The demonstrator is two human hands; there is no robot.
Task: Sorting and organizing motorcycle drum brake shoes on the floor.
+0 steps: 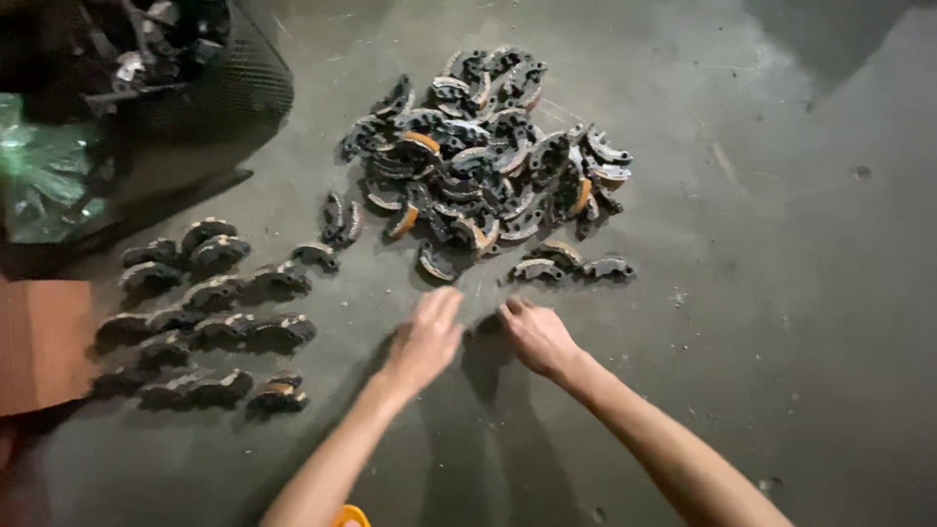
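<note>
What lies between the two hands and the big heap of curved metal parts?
In the head view, only bare floor separates the left hand and right hand from the heap.

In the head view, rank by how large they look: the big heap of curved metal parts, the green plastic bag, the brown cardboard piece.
1. Heap of curved metal parts.
2. and 3. Green plastic bag and brown cardboard piece look alike; both are cut off, so unsure.
</note>
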